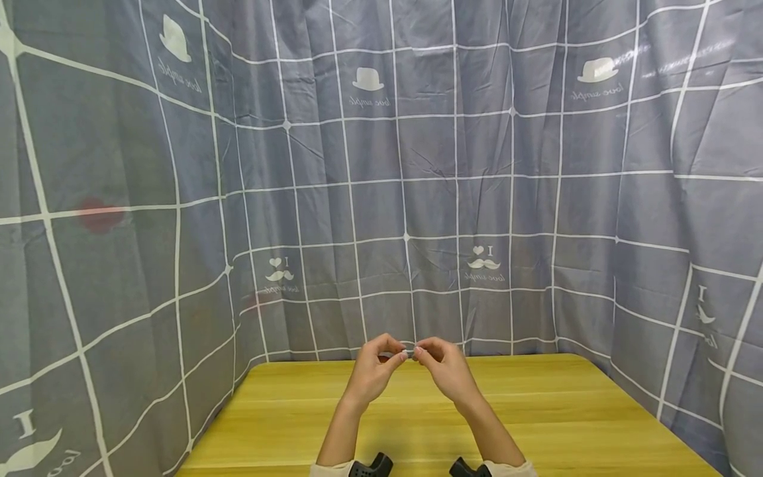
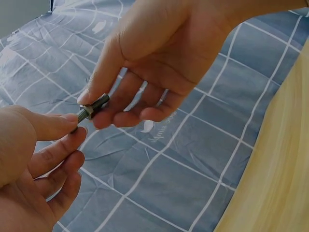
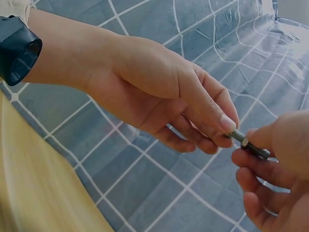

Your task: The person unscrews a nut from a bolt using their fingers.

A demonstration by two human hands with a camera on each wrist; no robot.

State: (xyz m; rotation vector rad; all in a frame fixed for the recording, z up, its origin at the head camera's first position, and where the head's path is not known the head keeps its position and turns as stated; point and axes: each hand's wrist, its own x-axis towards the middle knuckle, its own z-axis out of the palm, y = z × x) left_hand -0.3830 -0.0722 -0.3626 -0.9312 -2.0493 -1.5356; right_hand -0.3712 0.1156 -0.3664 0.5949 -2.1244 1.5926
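Note:
Both hands meet in front of me, above the far part of the table. My left hand (image 1: 369,373) pinches one end of a small metal bolt (image 2: 102,100) between thumb and fingertips. Around the bolt's thread sits a nut (image 3: 245,143), and my right hand (image 1: 450,374) holds it between thumb and index finger. Past the nut, the threaded end sticks out on the right hand's side. The bolt's end at the left fingertips is mostly covered, so I cannot tell whether it has a head. The other fingers of both hands are loosely bent.
A yellow wood-grain table (image 1: 286,424) lies below the hands. Grey curtains (image 1: 429,212) with white grid lines hang behind it and along both sides. Black wrist devices (image 1: 371,466) sit at both cuffs.

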